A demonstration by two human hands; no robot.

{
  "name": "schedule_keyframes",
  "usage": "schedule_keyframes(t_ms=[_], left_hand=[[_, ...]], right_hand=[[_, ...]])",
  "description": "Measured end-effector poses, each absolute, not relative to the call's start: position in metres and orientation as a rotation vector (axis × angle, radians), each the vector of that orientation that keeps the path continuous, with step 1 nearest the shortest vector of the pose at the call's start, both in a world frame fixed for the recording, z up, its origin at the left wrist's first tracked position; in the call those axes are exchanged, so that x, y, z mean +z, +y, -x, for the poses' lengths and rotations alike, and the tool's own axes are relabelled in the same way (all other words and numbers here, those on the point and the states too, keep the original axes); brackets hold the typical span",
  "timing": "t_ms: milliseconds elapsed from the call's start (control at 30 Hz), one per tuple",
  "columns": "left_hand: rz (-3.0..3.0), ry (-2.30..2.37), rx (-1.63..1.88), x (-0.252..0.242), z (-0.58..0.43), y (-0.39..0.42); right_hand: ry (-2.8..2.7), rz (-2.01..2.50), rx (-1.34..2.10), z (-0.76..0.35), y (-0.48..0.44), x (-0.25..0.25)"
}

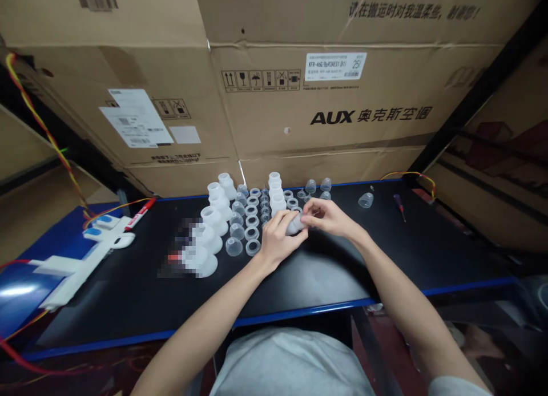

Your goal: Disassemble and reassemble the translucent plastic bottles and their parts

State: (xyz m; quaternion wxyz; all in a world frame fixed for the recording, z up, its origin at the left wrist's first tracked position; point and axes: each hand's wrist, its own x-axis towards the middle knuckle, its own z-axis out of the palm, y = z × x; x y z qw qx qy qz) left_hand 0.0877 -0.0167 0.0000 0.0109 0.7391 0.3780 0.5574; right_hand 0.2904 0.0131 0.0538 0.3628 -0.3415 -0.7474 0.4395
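My left hand (274, 240) is wrapped round a translucent whitish plastic piece (294, 225), rounded like a small cup. At its right side the fingers of my right hand (329, 218) are pinched together against it; whatever small part they may hold is hidden. Just left of my hands, rings (252, 219) and clear domes (237, 231) stand in columns. A column of white bottle-like parts (277, 201) rises behind my left hand. Wide white funnel-shaped parts (210, 214) line up farther left. Several clear domes (326, 184) lie beyond my right hand.
A lone clear dome (365, 200) and a screwdriver (399, 207) lie on the black tabletop (432, 242) at the right. To the left are a red marker (140, 214) and a white power strip (79, 273) with cables. A cardboard wall (265, 113) closes off the back.
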Motion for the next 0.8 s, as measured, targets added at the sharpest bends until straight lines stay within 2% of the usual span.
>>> schedule_keyframes(t_ms=[167, 400, 500, 633, 800], left_hand=[[-2.255, 1.142, 1.656, 0.002, -0.087, -0.015], [-2.039, 0.9, 1.381, 0.017, -0.074, -0.017], [-1.807, 0.785, 1.341, 0.017, -0.072, -0.014], [-1.624, 0.755, 1.318, 0.01, -0.073, -0.009], [-1.658, 0.829, 1.31, 0.009, -0.075, -0.005]], right_hand=[[-1.945, 0.858, 1.085, -0.292, 0.015, 0.05], [-1.743, 0.686, 1.522, -0.29, 0.018, 0.047], [-1.549, 0.606, 1.576, -0.289, 0.022, 0.046], [-1.382, 0.625, 1.37, -0.304, 0.034, 0.049], [-1.897, 1.123, 0.717, -0.33, 0.049, 0.042]])
